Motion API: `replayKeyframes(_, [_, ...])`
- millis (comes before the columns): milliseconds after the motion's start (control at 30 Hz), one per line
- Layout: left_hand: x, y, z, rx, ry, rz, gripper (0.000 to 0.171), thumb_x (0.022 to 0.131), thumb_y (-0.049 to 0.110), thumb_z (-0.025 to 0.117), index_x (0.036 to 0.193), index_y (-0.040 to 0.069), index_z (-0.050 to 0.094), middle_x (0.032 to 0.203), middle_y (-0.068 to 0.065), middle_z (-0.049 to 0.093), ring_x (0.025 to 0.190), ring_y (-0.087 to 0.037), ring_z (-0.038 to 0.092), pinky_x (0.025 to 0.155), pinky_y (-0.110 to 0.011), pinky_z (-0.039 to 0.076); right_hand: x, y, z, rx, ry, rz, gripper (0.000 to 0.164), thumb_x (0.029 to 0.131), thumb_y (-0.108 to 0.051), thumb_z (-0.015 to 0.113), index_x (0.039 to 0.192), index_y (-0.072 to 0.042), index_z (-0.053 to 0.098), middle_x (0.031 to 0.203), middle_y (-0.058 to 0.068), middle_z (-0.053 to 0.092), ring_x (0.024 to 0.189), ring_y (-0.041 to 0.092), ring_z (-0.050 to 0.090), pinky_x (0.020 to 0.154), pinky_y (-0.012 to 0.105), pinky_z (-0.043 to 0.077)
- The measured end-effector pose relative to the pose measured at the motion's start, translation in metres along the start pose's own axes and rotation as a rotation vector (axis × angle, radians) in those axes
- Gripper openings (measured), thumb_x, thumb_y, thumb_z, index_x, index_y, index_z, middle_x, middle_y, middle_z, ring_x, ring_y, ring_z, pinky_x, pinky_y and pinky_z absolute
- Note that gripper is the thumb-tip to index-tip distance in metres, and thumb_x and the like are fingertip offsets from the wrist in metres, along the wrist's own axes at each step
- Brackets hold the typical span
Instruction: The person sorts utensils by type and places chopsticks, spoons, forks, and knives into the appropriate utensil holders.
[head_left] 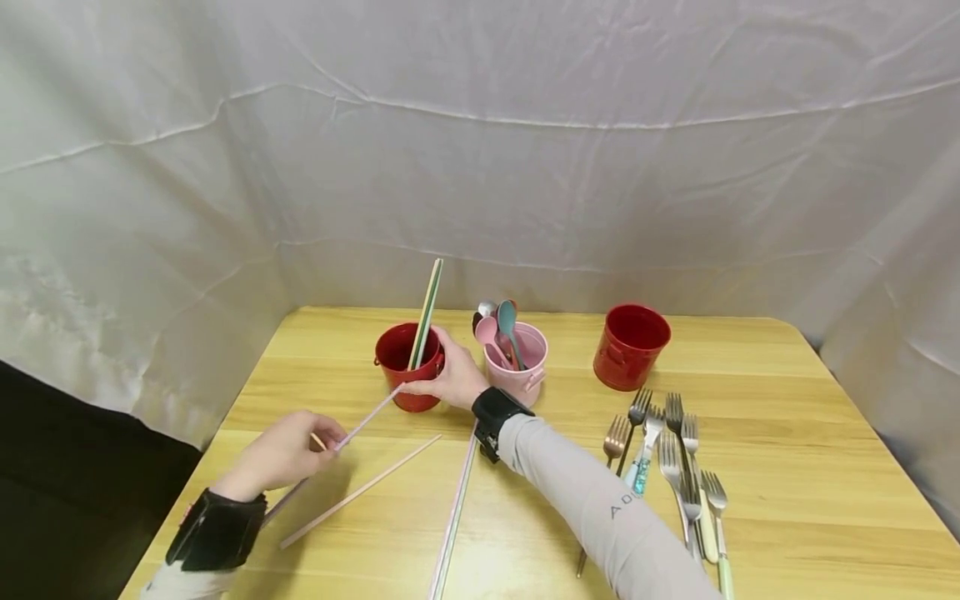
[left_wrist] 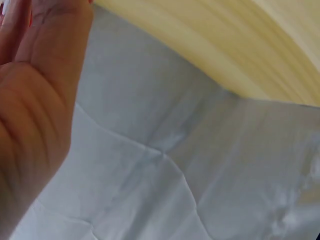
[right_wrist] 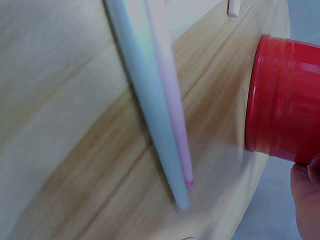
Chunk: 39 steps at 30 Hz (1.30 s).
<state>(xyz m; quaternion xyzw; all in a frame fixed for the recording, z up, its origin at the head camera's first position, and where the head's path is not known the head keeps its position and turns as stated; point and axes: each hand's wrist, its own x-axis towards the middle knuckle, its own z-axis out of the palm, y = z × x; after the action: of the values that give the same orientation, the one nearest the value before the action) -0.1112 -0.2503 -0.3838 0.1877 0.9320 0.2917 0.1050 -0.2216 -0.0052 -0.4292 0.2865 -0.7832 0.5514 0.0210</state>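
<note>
My left hand [head_left: 281, 454] pinches a lilac chopstick [head_left: 371, 414] that slants up toward the front of a small red bucket [head_left: 401, 387]. A short tan tip also shows by the left fingers; what it belongs to is hidden. My right hand [head_left: 453, 375] grips that bucket's right side, thumb in front, close to the lilac chopstick's upper end; whether they touch I cannot tell. Several yellow, green and pale chopsticks [head_left: 425, 317] stand in the bucket. A pink chopstick [head_left: 360, 492] lies below it. In the right wrist view, a pale green chopstick [right_wrist: 150, 100] lies beside a pinkish one [right_wrist: 172, 95].
Right of my right hand stands a pink bucket [head_left: 513, 383] holding several spoons [head_left: 507, 317]. Another red bucket [head_left: 626, 354] is farther right. Several forks [head_left: 671, 458] lie on the wooden table [head_left: 810, 467] beside my right forearm. Pale cloth [head_left: 525, 183] hangs behind.
</note>
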Motion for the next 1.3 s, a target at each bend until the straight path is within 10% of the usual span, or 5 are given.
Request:
replayKeyframes(167, [0.002, 0.004, -0.020, -0.031, 0.058, 0.008, 0.013, 0.084, 0.004, 0.063, 0.096, 0.002, 0.066, 0.086, -0.006, 0.067, 0.073, -0.015, 0.063, 0.060, -0.028, 0.053, 0.000, 0.001, 0.000, 0.005, 0.002, 0.014, 0.081, 0.067, -0.010, 0.084, 0.135, -0.002, 0.039, 0.125, 0.014, 0.057, 0.110, 0.026, 0.056, 0.092, 0.037, 0.048])
replayKeyframes(533, [0.041, 0.023, -0.043, -0.107, 0.415, 0.084, 0.016, 0.089, 0.006, 0.063, 0.103, 0.000, 0.066, 0.093, -0.015, 0.068, 0.081, -0.029, 0.067, 0.069, -0.041, 0.056, 0.000, -0.005, -0.001, 0.016, -0.002, 0.035, 0.081, 0.068, -0.009, 0.084, 0.135, 0.001, 0.039, 0.126, 0.019, 0.056, 0.111, 0.032, 0.056, 0.093, 0.036, 0.048])
replayKeyframes(900, [0.090, 0.045, -0.050, -0.344, 0.732, 0.108, 0.020, 0.087, 0.010, 0.067, 0.104, 0.001, 0.066, 0.098, -0.013, 0.069, 0.084, -0.010, 0.064, 0.074, -0.014, 0.051, 0.001, 0.000, 0.001, -0.010, 0.006, 0.018, 0.081, 0.068, -0.010, 0.084, 0.135, -0.001, 0.039, 0.125, 0.014, 0.057, 0.108, 0.025, 0.057, 0.091, 0.037, 0.049])
replayKeyframes(1300, [0.119, 0.056, -0.036, -0.374, 0.819, 0.132, 0.024, 0.086, 0.014, 0.069, 0.107, 0.003, 0.065, 0.100, -0.011, 0.068, 0.090, -0.020, 0.065, 0.082, -0.038, 0.054, -0.001, -0.006, 0.000, 0.004, 0.005, 0.016, 0.080, 0.068, -0.009, 0.083, 0.134, 0.001, 0.039, 0.124, 0.018, 0.057, 0.109, 0.030, 0.057, 0.093, 0.036, 0.049])
